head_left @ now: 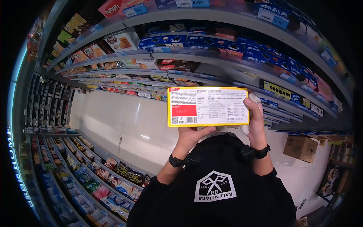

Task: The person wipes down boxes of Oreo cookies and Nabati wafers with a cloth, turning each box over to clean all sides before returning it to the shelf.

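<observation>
A yellow-edged box (pixel 219 108) with a white printed panel and a red patch is held up level in front of my chest. My left hand (pixel 194 137) grips its lower left part, the thumb along the bottom edge and the other fingers hidden behind. At the right end, my right hand (pixel 256 119) holds the box with its thumb over the printed face. Something white (pixel 245 128) shows beside and behind my right hand; I cannot make out what it is. Black bands sit on both wrists.
Shelves with blue biscuit boxes (pixel 264 56) and price tags curve across the top and right. Lower shelves (pixel 98 174) with packaged snacks stand at the left. A cardboard box (pixel 300 148) rests on the pale tiled floor (pixel 128 123) at the right.
</observation>
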Demonstrator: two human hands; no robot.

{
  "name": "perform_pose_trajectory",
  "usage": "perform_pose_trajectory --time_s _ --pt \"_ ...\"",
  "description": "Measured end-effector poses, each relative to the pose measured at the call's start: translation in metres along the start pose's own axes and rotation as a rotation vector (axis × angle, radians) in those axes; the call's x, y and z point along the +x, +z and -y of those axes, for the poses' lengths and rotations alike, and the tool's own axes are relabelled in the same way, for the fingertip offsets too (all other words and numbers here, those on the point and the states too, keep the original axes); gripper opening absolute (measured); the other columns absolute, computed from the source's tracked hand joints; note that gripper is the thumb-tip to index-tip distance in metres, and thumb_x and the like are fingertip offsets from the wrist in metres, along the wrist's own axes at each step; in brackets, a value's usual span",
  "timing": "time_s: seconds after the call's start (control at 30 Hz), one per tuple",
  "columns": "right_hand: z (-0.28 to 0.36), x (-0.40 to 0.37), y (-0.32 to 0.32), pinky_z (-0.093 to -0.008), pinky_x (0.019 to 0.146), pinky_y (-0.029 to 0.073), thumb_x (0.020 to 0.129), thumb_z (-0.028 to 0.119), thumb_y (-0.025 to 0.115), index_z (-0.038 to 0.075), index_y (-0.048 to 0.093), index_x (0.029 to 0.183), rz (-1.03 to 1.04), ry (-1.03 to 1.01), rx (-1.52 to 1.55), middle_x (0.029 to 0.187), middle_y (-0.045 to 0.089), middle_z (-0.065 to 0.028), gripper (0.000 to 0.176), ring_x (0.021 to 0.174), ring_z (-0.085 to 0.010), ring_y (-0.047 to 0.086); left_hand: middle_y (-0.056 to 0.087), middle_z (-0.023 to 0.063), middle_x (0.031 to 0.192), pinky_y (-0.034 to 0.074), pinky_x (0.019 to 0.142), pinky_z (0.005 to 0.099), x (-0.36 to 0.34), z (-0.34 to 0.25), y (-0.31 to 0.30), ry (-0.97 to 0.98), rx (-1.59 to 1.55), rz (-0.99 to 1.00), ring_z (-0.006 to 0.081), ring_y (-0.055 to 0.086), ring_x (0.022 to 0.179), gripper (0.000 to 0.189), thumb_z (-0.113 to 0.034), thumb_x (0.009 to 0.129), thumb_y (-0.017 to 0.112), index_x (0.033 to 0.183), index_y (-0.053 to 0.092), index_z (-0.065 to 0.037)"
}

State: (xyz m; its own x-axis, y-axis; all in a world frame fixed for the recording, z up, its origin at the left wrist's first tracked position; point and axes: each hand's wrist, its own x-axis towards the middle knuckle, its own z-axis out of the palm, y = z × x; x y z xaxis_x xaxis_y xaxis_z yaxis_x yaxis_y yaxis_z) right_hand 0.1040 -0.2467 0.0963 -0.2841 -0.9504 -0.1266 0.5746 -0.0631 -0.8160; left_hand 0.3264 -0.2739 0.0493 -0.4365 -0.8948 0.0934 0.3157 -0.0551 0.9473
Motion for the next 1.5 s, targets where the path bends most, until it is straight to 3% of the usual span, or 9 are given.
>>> perform_pose_trajectory --time_s 0.2,0.33,0.5,0.7,0.9,1.07,1.3,1.37,1.5 --pt "0.002 0.0 -0.01 -0.0312 0.091 0.054 0.093 0.032 0.067 -0.002 0.06 0.127 -0.098 0.278 0.188 0.112 0.072 -0.0112 0.048 0.098 -0.0191 0.071 0.04 0.0178 0.151 0.046 0.111 0.0412 0.027 -0.033 0.005 0.334 -0.167 -0.11 0.0268 0.05 0.135 0.132 -0.032 0.063 0.098 0.158 0.009 -0.008" --pt "0.004 -0.007 -0.012 -0.0331 0.094 0.054 0.094 0.033 0.067 0.0 0.058 0.132 -0.041 0.339 0.363 0.119 0.07 -0.0123 0.051 0.106 -0.0196 0.069 0.042 0.018 0.149 0.04 0.116 0.0424 0.022 -0.019 -0.014 0.263 -0.07 -0.118 0.0278 0.047 0.137 0.134 -0.032 0.06 0.098 0.158 0.011 -0.006" --pt "0.012 -0.027 -0.001 -0.0356 0.107 0.049 0.085 0.035 0.076 0.002 0.039 0.15 0.148 0.013 0.393 0.138 0.056 -0.014 0.081 0.124 -0.0219 0.06 0.044 0.0128 0.151 0.037 0.118 0.0375 0.024 -0.008 -0.011 0.031 -0.413 0.01 0.0245 0.046 0.14 0.125 -0.016 0.059 0.096 0.158 0.02 -0.003" --pt "0.023 -0.034 0.018 -0.0373 0.107 0.049 0.07 0.032 0.084 0.001 0.037 0.151 0.265 0.118 0.307 0.138 0.056 -0.015 0.098 0.124 -0.0246 0.06 0.033 0.0104 0.164 0.032 0.121 0.0362 0.018 0.015 -0.014 -0.179 -0.617 0.157 0.0221 0.039 0.147 0.117 0.014 0.059 0.067 0.162 0.016 -0.004" --pt "0.004 -0.026 -0.007 -0.0359 0.107 0.047 0.067 0.036 0.086 0.003 0.039 0.151 0.206 0.019 0.181 0.14 0.055 -0.0138 0.102 0.124 -0.0232 0.059 0.04 0.011 0.155 0.037 0.119 0.0398 0.009 -0.008 -0.017 0.035 -0.427 -0.121 0.023 0.039 0.145 0.135 -0.028 0.057 0.1 0.161 0.016 -0.008" --pt "-0.035 -0.027 -0.054 -0.0359 0.106 0.047 0.076 0.035 0.079 0.0 0.045 0.147 0.142 0.271 0.176 0.138 0.058 -0.0139 0.086 0.122 -0.0235 0.061 0.026 0.0142 0.159 0.039 0.118 0.0463 0.002 -0.043 -0.009 0.473 -0.005 -0.207 0.0321 0.041 0.143 0.145 -0.038 0.059 0.1 0.16 -0.001 -0.014" --pt "-0.07 -0.009 -0.073 -0.0339 0.099 0.05 0.085 0.023 0.069 -0.002 0.055 0.137 0.349 0.484 0.146 0.127 0.067 -0.0128 0.058 0.114 -0.0221 0.065 0.024 0.0224 0.159 0.04 0.116 0.0467 0.007 -0.055 0.028 0.65 0.124 -0.153 0.0331 0.042 0.142 0.134 -0.032 0.065 0.096 0.159 0.003 -0.009" --pt "-0.064 -0.012 -0.057 -0.0324 0.1 0.05 0.082 0.014 0.077 -0.001 0.056 0.137 0.454 0.45 -0.177 0.126 0.067 -0.0104 0.06 0.114 -0.0196 0.064 0.035 0.025 0.155 0.043 0.113 0.0452 0.005 -0.049 0.021 0.458 0.204 0.062 0.033 0.043 0.143 0.126 -0.023 0.069 0.092 0.158 0.004 -0.006" --pt "-0.064 -0.013 -0.045 -0.033 0.101 0.049 0.075 0.002 0.084 0.003 0.055 0.138 0.408 0.392 -0.183 0.126 0.066 -0.0069 0.07 0.115 -0.0174 0.062 0.064 0.0226 0.131 0.052 0.102 0.0406 0.004 -0.051 0.026 0.545 0.292 0.102 0.0329 0.062 0.124 0.081 -0.008 0.075 0.085 0.143 0.043 0.0"
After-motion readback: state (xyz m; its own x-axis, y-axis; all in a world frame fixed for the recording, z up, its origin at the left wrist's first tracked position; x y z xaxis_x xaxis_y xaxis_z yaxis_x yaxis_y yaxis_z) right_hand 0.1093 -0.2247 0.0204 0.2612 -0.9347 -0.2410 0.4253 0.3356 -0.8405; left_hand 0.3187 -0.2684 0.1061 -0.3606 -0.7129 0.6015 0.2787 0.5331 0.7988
